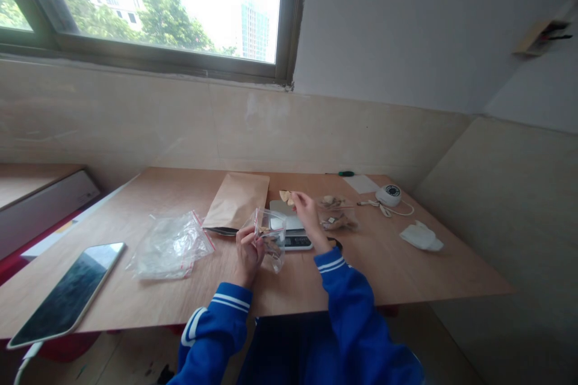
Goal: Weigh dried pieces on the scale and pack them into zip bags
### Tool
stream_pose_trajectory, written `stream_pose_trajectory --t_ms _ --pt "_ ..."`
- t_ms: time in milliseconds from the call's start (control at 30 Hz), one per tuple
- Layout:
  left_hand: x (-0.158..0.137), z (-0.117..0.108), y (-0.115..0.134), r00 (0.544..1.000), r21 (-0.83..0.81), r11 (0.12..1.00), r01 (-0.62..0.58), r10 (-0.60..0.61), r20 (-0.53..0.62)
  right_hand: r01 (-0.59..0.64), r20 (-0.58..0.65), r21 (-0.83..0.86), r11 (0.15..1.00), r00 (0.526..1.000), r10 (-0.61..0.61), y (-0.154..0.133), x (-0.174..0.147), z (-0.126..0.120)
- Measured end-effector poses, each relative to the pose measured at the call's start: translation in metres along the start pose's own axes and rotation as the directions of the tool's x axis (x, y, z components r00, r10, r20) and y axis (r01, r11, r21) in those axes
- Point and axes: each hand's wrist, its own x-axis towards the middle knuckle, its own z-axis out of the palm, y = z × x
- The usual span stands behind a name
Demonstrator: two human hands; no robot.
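My left hand (249, 252) is closed on the edge of a clear zip bag (274, 246) that has some tan and dark dried pieces inside. Over the kitchen scale (298, 242), my right hand (307, 212) pinches a few pale dried slices (286, 196) between thumb and fingertips. The scale has a silver platform and a dark display, partly covered by the bag and my right hand. Just right of that hand lie filled clear bags (339, 219) with similar dried pieces. A brown paper pouch (241, 200) rests behind my left hand.
Empty zip bags (167, 246) are piled at the left, beyond a phone (67, 295) with a cable at the table's front edge. At the right are a white dome camera (389, 195), a crumpled white tissue (421, 236), white paper (361, 184) and a green-handled screwdriver (345, 174).
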Motion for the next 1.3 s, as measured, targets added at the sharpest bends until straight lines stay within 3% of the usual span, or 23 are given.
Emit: stream_pose_trajectory --t_ms 100,200,267,333,400,500,600,733,833,933,1033,1133,1300 --pt "0.000 -0.001 0.000 0.999 0.009 1.000 -0.019 0.020 -0.027 0.158 0.138 -0.026 0.987 0.979 -0.153 -0.034 -0.016 -0.003" --pt "0.000 -0.002 0.000 0.998 0.051 0.998 -0.030 0.033 -0.051 0.310 0.336 -0.155 0.938 0.910 -0.245 -0.057 -0.027 -0.008" --pt "0.000 -0.003 0.000 0.999 0.086 0.996 -0.005 0.009 -0.048 0.342 0.326 -0.169 0.924 0.904 -0.275 -0.057 -0.032 -0.012" --pt "-0.001 -0.003 -0.001 0.998 0.104 0.994 0.015 -0.009 -0.063 0.297 0.253 -0.154 0.942 0.934 -0.253 -0.046 -0.037 -0.014" --pt "-0.001 -0.003 -0.001 0.995 0.102 0.995 0.008 0.001 -0.095 0.187 0.245 -0.133 0.973 0.958 -0.151 -0.028 -0.044 -0.012" --pt "0.000 -0.003 0.001 0.991 0.080 0.996 -0.030 0.040 -0.130 -0.007 0.340 -0.048 0.999 0.940 0.023 -0.003 -0.060 -0.002" --pt "0.001 -0.005 0.004 0.991 0.074 0.995 -0.069 0.077 -0.107 -0.121 0.366 0.155 0.980 0.929 0.057 0.009 -0.074 0.011" --pt "0.001 -0.009 0.012 0.999 0.069 0.996 -0.053 0.053 -0.001 -0.092 0.265 0.332 0.939 0.964 0.001 0.005 -0.082 0.018" --pt "0.004 -0.010 0.018 0.994 0.060 0.993 0.106 -0.103 -0.045 -0.040 0.132 0.404 0.914 0.991 -0.015 0.005 -0.086 0.013" --pt "0.011 -0.011 0.022 0.925 0.021 0.929 0.368 -0.364 -0.105 -0.064 0.043 0.475 0.877 0.998 0.050 0.013 -0.091 0.006" --pt "0.017 -0.012 0.025 0.813 -0.088 0.808 0.582 -0.576 0.088 -0.106 0.061 0.487 0.867 0.994 0.088 0.025 -0.096 0.002" --pt "0.020 -0.015 0.027 0.718 -0.129 0.717 0.686 -0.635 0.285 -0.085 0.013 0.444 0.892 0.996 0.088 0.037 -0.099 0.000" --pt "0.022 -0.017 0.030 0.685 -0.137 0.681 0.719 -0.661 0.307 -0.051 -0.196 0.287 0.957 0.974 0.110 0.054 -0.099 -0.005"
